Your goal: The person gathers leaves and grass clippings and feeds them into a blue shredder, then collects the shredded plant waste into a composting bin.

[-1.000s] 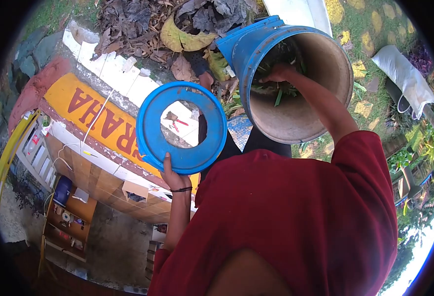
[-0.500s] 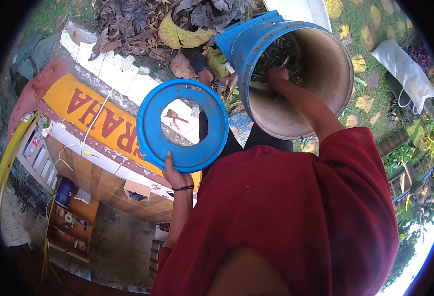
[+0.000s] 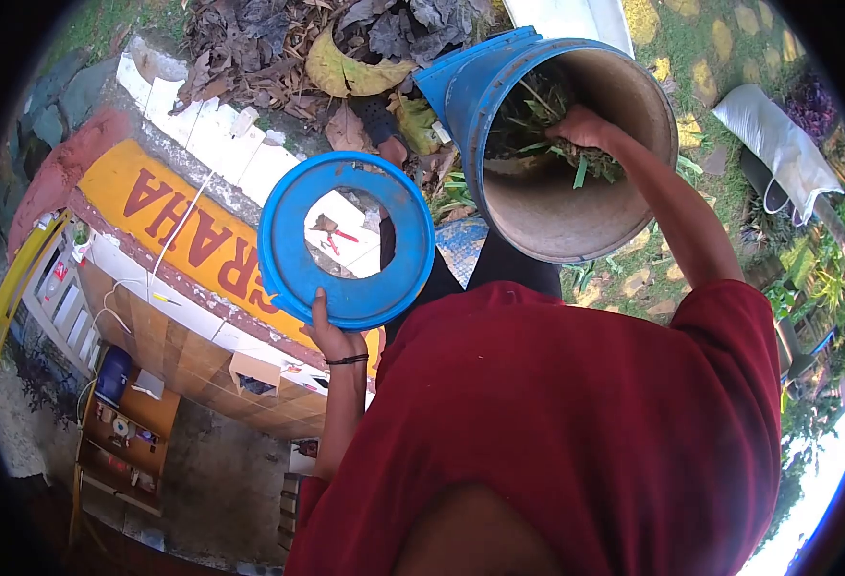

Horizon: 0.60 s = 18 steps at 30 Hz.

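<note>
My left hand [image 3: 334,333] grips the lower edge of a blue ring-shaped lid [image 3: 283,216], its thumb lying on the near face. White tiles and a pair of red-handled pliers [image 3: 338,230] show through the lid's round opening. To the right, a blue barrel [image 3: 481,144] leans with its wide mouth towards me, its inner wall beige and stained. Inside it, my right hand [image 3: 579,129] is closed on a clump of green grass clippings [image 3: 535,113]. Its fingertips are partly hidden by the blades. More dark plant matter lies deeper in the barrel.
Dry leaves [image 3: 278,58] are heaped at the top left, beside a low wall with a yellow lettered panel [image 3: 168,216]. A white sack [image 3: 773,139] lies on the grass at right. A wooden shelf [image 3: 130,437] stands at lower left.
My right hand has moved up and to the right inside the barrel, lifting and shifting the grass clippings. The lid stays in my left hand; the whole view has shifted slightly.
</note>
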Available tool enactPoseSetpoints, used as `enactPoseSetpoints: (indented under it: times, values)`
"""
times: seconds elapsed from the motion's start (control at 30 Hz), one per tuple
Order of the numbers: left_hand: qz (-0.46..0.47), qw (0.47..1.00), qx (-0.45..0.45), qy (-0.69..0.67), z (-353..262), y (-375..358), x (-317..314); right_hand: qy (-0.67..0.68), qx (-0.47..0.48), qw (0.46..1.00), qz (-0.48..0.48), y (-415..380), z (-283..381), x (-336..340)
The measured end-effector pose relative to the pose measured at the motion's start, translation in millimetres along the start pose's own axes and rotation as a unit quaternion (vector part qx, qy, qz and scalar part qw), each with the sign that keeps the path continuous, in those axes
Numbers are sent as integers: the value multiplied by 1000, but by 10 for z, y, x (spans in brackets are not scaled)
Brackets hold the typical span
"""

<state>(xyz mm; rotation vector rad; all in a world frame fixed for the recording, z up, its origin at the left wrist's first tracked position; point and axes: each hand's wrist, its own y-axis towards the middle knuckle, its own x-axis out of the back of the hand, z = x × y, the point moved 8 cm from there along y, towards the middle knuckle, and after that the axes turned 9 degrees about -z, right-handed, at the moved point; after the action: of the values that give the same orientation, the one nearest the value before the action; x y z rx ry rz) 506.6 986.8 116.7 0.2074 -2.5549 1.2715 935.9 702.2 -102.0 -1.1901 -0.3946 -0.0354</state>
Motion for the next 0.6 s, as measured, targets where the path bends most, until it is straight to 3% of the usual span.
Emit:
enactPoseSetpoints:
  times: [0.13,0.2,0.3,0.37,0.5,0.6]
  values:
    - [8,1000,-4,4,20,-12,-36,-37,-28,999,20,81,76,-125]
    - [28,1000,-5,5,47,-15,-91,-176,-21,984,-10,37,344,-232]
    - [15,1000,-14,11,45,-45,-93,-203,-2,979,-7,184,526,-721]
    - [6,1000,-6,12,82,7,13,-184,-18,983,-2,353,447,-1061]
    - [-10,1000,14,4,144,59,100,-129,-63,990,7,413,380,-1124]
    - [1,1000,6,8,139,61,37,-114,-42,992,18,395,317,-1171]
